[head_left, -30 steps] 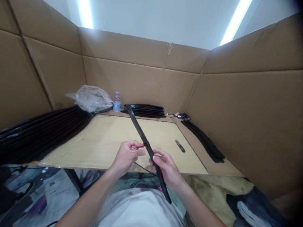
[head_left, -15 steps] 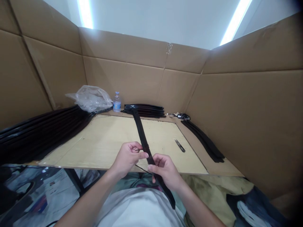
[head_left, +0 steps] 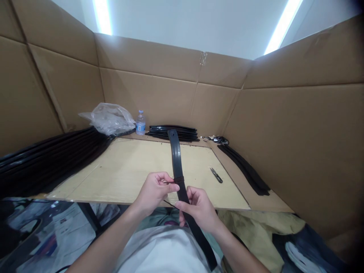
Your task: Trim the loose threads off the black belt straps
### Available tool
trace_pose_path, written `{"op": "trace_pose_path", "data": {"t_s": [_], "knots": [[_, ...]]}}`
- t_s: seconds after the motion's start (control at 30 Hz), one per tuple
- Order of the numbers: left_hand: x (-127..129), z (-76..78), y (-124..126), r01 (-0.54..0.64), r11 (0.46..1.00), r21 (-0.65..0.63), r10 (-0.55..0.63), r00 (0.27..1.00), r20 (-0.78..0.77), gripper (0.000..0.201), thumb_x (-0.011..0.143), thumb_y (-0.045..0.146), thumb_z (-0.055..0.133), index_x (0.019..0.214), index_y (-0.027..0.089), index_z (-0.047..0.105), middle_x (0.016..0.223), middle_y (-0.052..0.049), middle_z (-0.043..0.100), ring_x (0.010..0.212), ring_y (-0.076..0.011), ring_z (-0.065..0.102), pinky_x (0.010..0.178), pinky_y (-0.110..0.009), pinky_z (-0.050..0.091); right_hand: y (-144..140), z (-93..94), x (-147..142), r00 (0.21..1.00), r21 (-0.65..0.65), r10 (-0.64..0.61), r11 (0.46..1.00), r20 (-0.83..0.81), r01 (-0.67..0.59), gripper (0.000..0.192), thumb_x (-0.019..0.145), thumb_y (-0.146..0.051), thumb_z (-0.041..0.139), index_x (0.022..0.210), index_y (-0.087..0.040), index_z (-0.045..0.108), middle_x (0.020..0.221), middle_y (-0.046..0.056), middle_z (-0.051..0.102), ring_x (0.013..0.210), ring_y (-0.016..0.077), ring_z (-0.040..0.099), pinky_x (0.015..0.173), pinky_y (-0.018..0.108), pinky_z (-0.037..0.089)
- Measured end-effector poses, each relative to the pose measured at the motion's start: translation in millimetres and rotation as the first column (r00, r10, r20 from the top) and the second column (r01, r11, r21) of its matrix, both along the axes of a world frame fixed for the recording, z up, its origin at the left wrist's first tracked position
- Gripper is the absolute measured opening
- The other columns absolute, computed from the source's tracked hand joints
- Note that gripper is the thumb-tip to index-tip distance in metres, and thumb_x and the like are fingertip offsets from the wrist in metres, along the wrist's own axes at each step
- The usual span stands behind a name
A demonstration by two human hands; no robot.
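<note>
A long black strap (head_left: 176, 155), glossy on its far half and matte on its near half, slants from mid-table down to my lap. A hole shows at its far end, and thin dark cord is wound round it near the middle. My left hand (head_left: 156, 190) pinches the strap's left edge just below that winding. Lower down, my right hand (head_left: 197, 206) is closed around the strap, thumb on top. A thin black cord (head_left: 170, 204) runs between the two hands; which fingers grip its ends is hidden.
Small thread snips (head_left: 216, 175) lie on the board (head_left: 127, 170) to the right. Black strips (head_left: 244, 170) rest at the right edge, more (head_left: 173, 132) at the back, and a large pile (head_left: 57, 159) at left. A bottle (head_left: 140, 123) and plastic bag (head_left: 110, 118) stand behind. Cardboard walls (head_left: 159, 93) enclose the table.
The strap has rolled so its glossy face shows, and its far end has swung to the right. Both hands keep their hold with only slight shifts.
</note>
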State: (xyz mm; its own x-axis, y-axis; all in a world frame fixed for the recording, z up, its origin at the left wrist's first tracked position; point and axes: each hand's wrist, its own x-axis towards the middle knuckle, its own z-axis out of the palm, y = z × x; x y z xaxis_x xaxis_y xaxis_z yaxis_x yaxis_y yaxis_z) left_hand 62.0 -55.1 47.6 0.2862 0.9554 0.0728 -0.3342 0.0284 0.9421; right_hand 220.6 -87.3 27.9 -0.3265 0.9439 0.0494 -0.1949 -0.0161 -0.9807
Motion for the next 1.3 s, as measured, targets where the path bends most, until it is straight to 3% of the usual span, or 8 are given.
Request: {"op": "trace_pose_path", "data": {"t_s": [0.27, 0.47, 0.7, 0.8, 1.0, 1.2, 1.3], "knots": [[0, -0.6, 0, -0.007, 1.000, 0.004, 0.007, 1.000, -0.009, 0.036, 0.061, 0.027, 0.079, 0.063, 0.016, 0.046, 0.047, 0.010, 0.038, 0.038, -0.0006, 0.021, 0.036, -0.016, 0.013, -1, -3.7, -1, 0.996, 0.076, -0.077, 0.994, 0.046, 0.074, 0.040, 0.074, -0.036, 0.071, 0.069, -0.021, 0.034, 0.051, -0.004, 0.061, 0.035, 0.0090, 0.050, 0.031, 0.017, 0.036], [-1, -4.4, 7, -0.118, 0.993, 0.004, 0.118, 0.993, -0.014, 0.036, 0.060, 0.029, 0.080, 0.062, 0.016, 0.046, 0.046, 0.011, 0.034, 0.037, -0.0004, 0.019, 0.036, -0.016, 0.012, 3, 0.0, 1, 0.997, 0.186, -0.076, 0.980, 0.012, 0.072, 0.035, 0.086, -0.042, 0.056, 0.068, -0.020, 0.036, 0.062, -0.001, 0.059, 0.046, 0.0074, 0.049, 0.043, 0.019, 0.036], [2, -1.6, 3, -0.150, 0.988, 0.038, 0.153, 0.985, -0.080, 0.039, 0.047, 0.024, 0.085, 0.066, 0.014, 0.052, 0.048, 0.009, 0.043, 0.039, -0.0011, 0.027, 0.039, -0.016, 0.016, 1, 0.2, 0, 0.997, 0.049, -0.067, 0.997, -0.030, 0.068, 0.029, 0.078, -0.040, 0.067, 0.095, -0.020, 0.054, 0.062, -0.007, 0.046, 0.045, 0.0061, 0.043, 0.041, 0.019, 0.037], [3, -0.3, 1, -0.134, 0.990, 0.037, 0.137, 0.988, -0.067, 0.040, 0.048, 0.022, 0.085, 0.067, 0.014, 0.051, 0.047, 0.010, 0.038, 0.040, -0.0011, 0.024, 0.039, -0.016, 0.015, 1, 0.3, 1, 0.999, 0.086, -0.048, 0.995, -0.001, 0.048, 0.025, 0.077, -0.038, 0.068, 0.082, -0.016, 0.058, 0.062, -0.006, 0.042, 0.045, 0.0062, 0.045, 0.040, 0.021, 0.043], [4, -1.0, -1, -0.085, 0.995, 0.044, 0.087, 0.994, -0.062, 0.036, 0.056, 0.027, 0.082, 0.070, 0.014, 0.051, 0.049, 0.010, 0.031, 0.042, -0.0010, 0.019, 0.039, -0.017, 0.012, 0, 1.1, 1, 0.998, 0.068, -0.051, 0.996, -0.033, 0.053, 0.031, 0.073, -0.034, 0.072, 0.068, -0.018, 0.046, 0.061, -0.007, 0.043, 0.047, 0.0066, 0.047, 0.045, 0.026, 0.055], [6, -5.7, -3, -0.054, 0.998, 0.023, 0.055, 0.998, -0.035, 0.035, 0.061, 0.031, 0.079, 0.066, 0.016, 0.048, 0.046, 0.011, 0.029, 0.040, -0.0015, 0.018, 0.037, -0.017, 0.012, -2, 2.1, 1, 0.996, 0.040, -0.085, 0.995, -0.034, 0.086, 0.045, 0.066, -0.034, 0.078, 0.069, -0.021, 0.035, 0.053, -0.007, 0.053, 0.043, 0.0092, 0.052, 0.039, 0.025, 0.052], [7, -6.5, -3, -0.057, 0.998, 0.029, 0.057, 0.998, -0.014, 0.035, 0.061, 0.030, 0.079, 0.065, 0.016, 0.048, 0.046, 0.011, 0.030, 0.039, -0.0013, 0.018, 0.037, -0.017, 0.012, -1, 2.2, 1, 0.995, 0.076, -0.095, 0.992, -0.033, 0.097, 0.047, 0.069, -0.035, 0.076, 0.070, -0.022, 0.031, 0.052, -0.006, 0.058, 0.037, 0.0085, 0.050, 0.034, 0.019, 0.043]]}}
